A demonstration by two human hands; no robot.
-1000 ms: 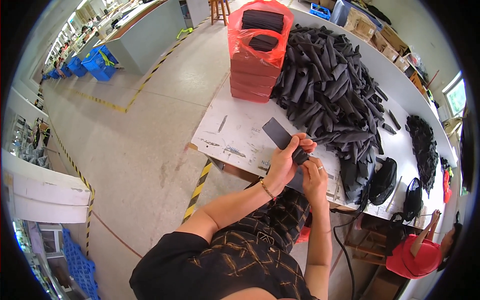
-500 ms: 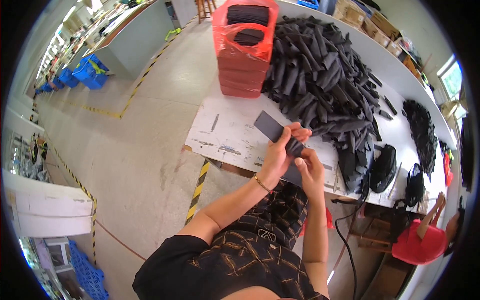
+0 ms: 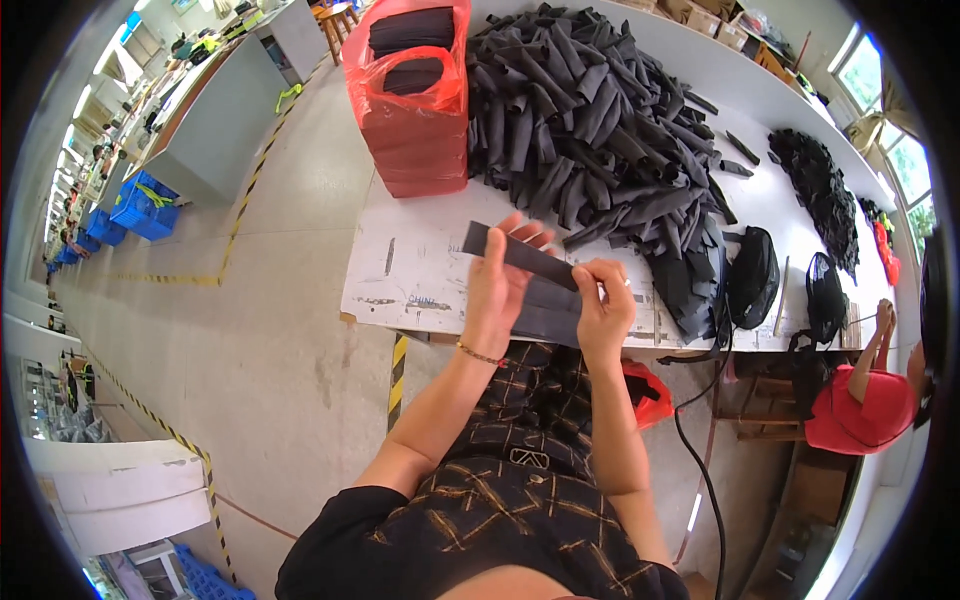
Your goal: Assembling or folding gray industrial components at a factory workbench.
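A flat strip of black fabric [image 3: 540, 263] is stretched between my hands above the white table's front edge. Its left end lies under the thumb of my left hand [image 3: 492, 290], whose other fingers extend behind it. The right end is pinched between thumb and fingertips of my right hand [image 3: 606, 312]. Below the strip, flat black pieces [image 3: 548, 318] lie at the table edge, partly covered by my hands. Beyond my hands rises a large heap of loose, curled black fabric pieces [image 3: 590, 120].
A red plastic bag [image 3: 415, 150] with stacked black pieces stands left of the heap. To the right are black bundles [image 3: 754, 278], a dark cable [image 3: 690, 430] and a smaller black pile [image 3: 815, 195]. A person in red [image 3: 860, 405] sits at the far right. A red bag [image 3: 648, 392] hangs below the table.
The strip was bunched and curled at my right fingers; now it is drawn out straight. My hands have moved apart, and the whole view has shifted.
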